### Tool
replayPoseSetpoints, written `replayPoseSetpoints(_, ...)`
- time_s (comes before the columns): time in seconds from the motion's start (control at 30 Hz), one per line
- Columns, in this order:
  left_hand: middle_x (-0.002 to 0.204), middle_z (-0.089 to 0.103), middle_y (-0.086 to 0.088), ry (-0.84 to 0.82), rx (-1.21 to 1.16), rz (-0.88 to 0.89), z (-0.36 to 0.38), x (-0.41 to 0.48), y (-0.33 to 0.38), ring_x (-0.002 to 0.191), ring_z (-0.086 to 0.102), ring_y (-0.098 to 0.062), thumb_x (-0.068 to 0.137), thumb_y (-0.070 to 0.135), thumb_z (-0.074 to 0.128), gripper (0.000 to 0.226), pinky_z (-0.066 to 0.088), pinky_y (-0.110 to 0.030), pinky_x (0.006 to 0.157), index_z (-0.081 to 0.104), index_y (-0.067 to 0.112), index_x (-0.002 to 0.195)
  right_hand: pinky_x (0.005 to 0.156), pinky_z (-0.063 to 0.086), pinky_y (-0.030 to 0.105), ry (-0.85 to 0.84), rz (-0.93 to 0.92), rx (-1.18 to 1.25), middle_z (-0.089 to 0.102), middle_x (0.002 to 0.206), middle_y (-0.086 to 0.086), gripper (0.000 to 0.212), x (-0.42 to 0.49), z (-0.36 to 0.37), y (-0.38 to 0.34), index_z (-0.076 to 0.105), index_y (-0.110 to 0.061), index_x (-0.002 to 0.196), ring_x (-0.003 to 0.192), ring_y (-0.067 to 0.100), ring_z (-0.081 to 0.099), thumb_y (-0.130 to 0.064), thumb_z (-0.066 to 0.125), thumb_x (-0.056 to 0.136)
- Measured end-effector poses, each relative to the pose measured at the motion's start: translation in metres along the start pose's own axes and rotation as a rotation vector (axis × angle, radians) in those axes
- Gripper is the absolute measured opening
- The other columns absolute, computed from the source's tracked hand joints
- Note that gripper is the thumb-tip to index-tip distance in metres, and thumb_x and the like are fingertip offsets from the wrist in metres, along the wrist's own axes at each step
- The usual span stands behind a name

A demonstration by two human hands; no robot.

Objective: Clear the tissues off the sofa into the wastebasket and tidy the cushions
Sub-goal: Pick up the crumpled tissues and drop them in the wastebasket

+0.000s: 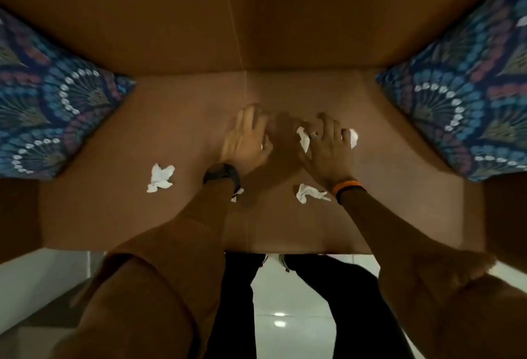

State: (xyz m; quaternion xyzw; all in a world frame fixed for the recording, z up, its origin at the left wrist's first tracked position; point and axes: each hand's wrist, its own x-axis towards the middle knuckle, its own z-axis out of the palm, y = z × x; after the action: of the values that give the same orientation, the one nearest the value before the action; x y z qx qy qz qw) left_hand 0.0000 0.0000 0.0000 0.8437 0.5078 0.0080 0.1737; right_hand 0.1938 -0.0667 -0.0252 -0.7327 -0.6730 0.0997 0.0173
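I look down on a brown sofa seat (385,187). My left hand (245,139) lies over the middle of the seat with fingers curled, and a sliver of white shows at its palm edge. My right hand (325,144) is closed around crumpled white tissue (303,139), which sticks out on both sides of the fingers. Loose crumpled tissues lie on the seat: one at the left (160,177), one below my right wrist (309,193), and a small piece under my left wrist (237,194). Patterned blue cushions sit at the left (48,107) and right (467,101) ends.
The sofa's brown backrest (256,16) fills the top of the view. White tiled floor (285,316) and my dark trouser legs show below the seat's front edge. No wastebasket is in view.
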Motion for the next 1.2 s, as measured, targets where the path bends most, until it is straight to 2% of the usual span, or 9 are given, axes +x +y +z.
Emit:
replayPoseSetpoints(0.2, 0.121, 0.051, -0.016, 0.011, -0.006, -0.093, 0.08, -0.01, -0.027, 0.105, 0.052, -0.035, 0.081, 0.009, 0.063, 0.03, 0.054, -0.044, 0.078, 0.059, 0.012, 0.111, 0.09, 0.05, 0.052, -0.042, 0.04, 0.08, 0.061, 0.125, 0.022, 0.016, -0.007, 0.082, -0.005, 0.072, -0.006, 0.105, 0.11, 0.043, 0.057, -0.013, 0.065, 0.092)
replayPoseSetpoints(0.37, 0.109, 0.057, -0.022, -0.012, -0.06, -0.134, 0.104, -0.011, -0.008, 0.09, 0.057, -0.029, 0.084, 0.011, 0.05, 0.014, 0.05, -0.044, 0.077, 0.062, 0.017, 0.085, 0.084, 0.057, 0.051, 0.138, 0.018, 0.193, 0.07, 0.099, 0.024, 0.014, -0.011, 0.077, 0.01, 0.074, 0.006, 0.089, 0.096, 0.044, 0.064, 0.014, 0.07, 0.078)
replayPoseSetpoints(0.5, 0.105, 0.065, -0.016, -0.049, -0.188, 0.016, 0.103, -0.014, 0.039, 0.102, 0.056, -0.034, 0.084, 0.004, 0.053, 0.023, 0.055, -0.045, 0.078, 0.072, 0.002, 0.098, 0.087, 0.042, 0.048, 0.193, 0.196, 0.031, 0.071, 0.094, 0.016, 0.006, -0.015, 0.052, 0.035, 0.074, 0.0, 0.081, 0.099, 0.04, 0.056, -0.001, 0.068, 0.081)
replayPoseSetpoints(0.6, 0.111, 0.068, -0.005, -0.067, -0.261, 0.076, 0.1, -0.016, 0.07, 0.104, 0.053, -0.035, 0.082, 0.018, 0.067, 0.026, 0.053, -0.042, 0.082, 0.072, 0.013, 0.107, 0.088, 0.044, 0.049, 0.112, 0.261, 0.045, 0.069, 0.106, 0.018, 0.02, -0.02, 0.052, 0.061, 0.075, 0.001, 0.09, 0.107, 0.044, 0.059, -0.009, 0.06, 0.081)
replayPoseSetpoints(0.7, 0.123, 0.064, 0.001, -0.182, -0.255, 0.127, 0.114, -0.029, 0.087, 0.113, 0.05, -0.03, 0.082, 0.042, 0.072, 0.043, 0.049, -0.04, 0.089, 0.066, 0.022, 0.121, 0.072, 0.061, 0.046, 0.16, 0.148, 0.145, 0.071, 0.105, 0.021, 0.034, -0.024, 0.064, 0.075, 0.074, 0.002, 0.095, 0.102, 0.045, 0.066, -0.011, 0.046, 0.083)
replayPoseSetpoints(0.83, 0.139, 0.051, -0.001, -0.251, -0.424, 0.046, 0.138, -0.056, 0.091, 0.119, 0.054, -0.023, 0.089, 0.03, 0.069, 0.05, 0.054, -0.035, 0.09, 0.053, 0.023, 0.136, 0.051, 0.059, 0.038, 0.221, 0.115, 0.152, 0.072, 0.097, 0.021, 0.02, -0.033, 0.07, 0.072, 0.076, 0.002, 0.086, 0.087, 0.041, 0.07, 0.0, 0.057, 0.081)
replayPoseSetpoints(0.93, 0.137, 0.053, -0.01, -0.236, -0.419, 0.046, 0.145, -0.082, 0.092, 0.114, 0.06, -0.03, 0.089, 0.02, 0.071, 0.046, 0.057, -0.043, 0.089, 0.056, 0.012, 0.132, 0.057, 0.058, 0.039, 0.182, 0.151, 0.19, 0.072, 0.1, 0.019, 0.018, -0.057, 0.069, 0.062, 0.077, 0.0, 0.089, 0.089, 0.039, 0.069, 0.006, 0.065, 0.077)
replayPoseSetpoints(1.07, 0.121, 0.063, -0.02, -0.221, -0.457, -0.007, 0.134, -0.113, 0.086, 0.105, 0.063, -0.037, 0.086, 0.012, 0.065, 0.026, 0.058, -0.045, 0.085, 0.067, -0.003, 0.107, 0.066, 0.058, 0.037, 0.153, 0.156, 0.242, 0.072, 0.106, 0.019, 0.02, -0.096, 0.066, 0.029, 0.078, 0.0, 0.092, 0.093, 0.038, 0.07, 0.007, 0.07, 0.075)
replayPoseSetpoints(1.2, 0.109, 0.068, -0.021, -0.059, -0.531, -0.232, 0.128, -0.156, 0.054, 0.099, 0.066, -0.038, 0.081, -0.012, 0.061, 0.02, 0.056, -0.042, 0.081, 0.073, -0.005, 0.096, 0.075, 0.053, 0.031, 0.112, 0.147, 0.348, 0.071, 0.113, 0.013, 0.016, -0.135, 0.069, -0.031, 0.079, -0.003, 0.093, 0.099, 0.027, 0.069, 0.004, 0.073, 0.08)
